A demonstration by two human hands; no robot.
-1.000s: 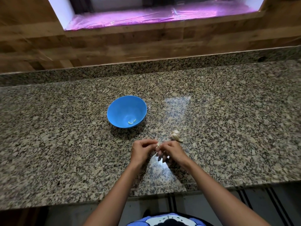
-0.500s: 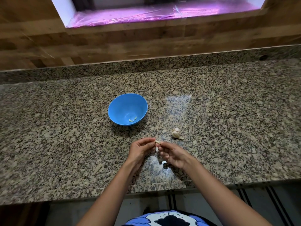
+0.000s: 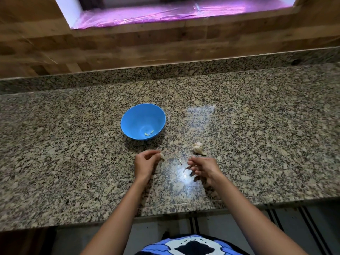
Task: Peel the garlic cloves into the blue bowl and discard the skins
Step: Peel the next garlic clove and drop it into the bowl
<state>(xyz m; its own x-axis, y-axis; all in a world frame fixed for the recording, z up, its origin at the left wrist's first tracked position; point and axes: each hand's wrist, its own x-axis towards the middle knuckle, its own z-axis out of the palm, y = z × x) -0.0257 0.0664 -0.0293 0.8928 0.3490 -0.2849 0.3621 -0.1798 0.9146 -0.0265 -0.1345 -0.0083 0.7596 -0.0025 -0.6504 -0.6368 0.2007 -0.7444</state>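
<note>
2 cloves (image 3: 149,133) in bowl (image 3: 136,115), garlic head (image 3: 198,147) right.

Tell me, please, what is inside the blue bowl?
Two small peeled garlic cloves lie at the bottom of the blue bowl; its near inner wall is hidden.

No readable text anywhere (labels, brands, numbers); none.

Clove (image 3: 162,155) mostly hidden by left hand (image 3: 145,163); right hand (image 3: 204,167) blurred.
</note>
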